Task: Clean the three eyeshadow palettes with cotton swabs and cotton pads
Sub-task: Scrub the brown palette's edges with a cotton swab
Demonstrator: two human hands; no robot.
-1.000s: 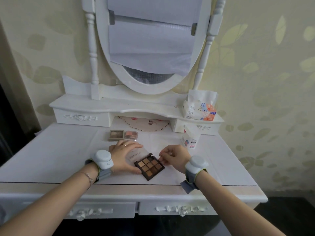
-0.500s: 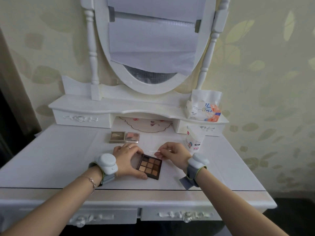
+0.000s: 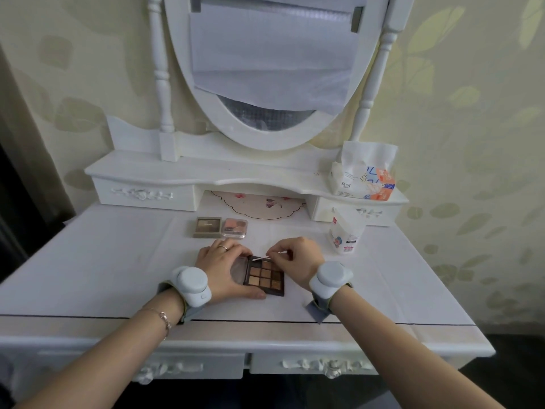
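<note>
An open brown eyeshadow palette [image 3: 265, 277] with nine pans lies on the dressing table near its front. My left hand [image 3: 225, 268] grips it from the left, thumb along its near edge, fingers over the clear lid. My right hand [image 3: 295, 259] pinches a cotton swab [image 3: 261, 258]; the swab's tip rests at the palette's far left corner. Two closed palettes sit further back: a brown one [image 3: 208, 227] and a pink one [image 3: 235, 228].
A pack of cotton pads [image 3: 345, 231] stands at the right of the table top. A tissue pack [image 3: 364, 175] sits on the raised shelf [image 3: 206, 172] under the oval mirror [image 3: 271, 69]. A doily [image 3: 259, 205] lies in the recess.
The palette has been turned square to me. My right hand moved left and lowered the swab's tip onto the palette's far corner.
</note>
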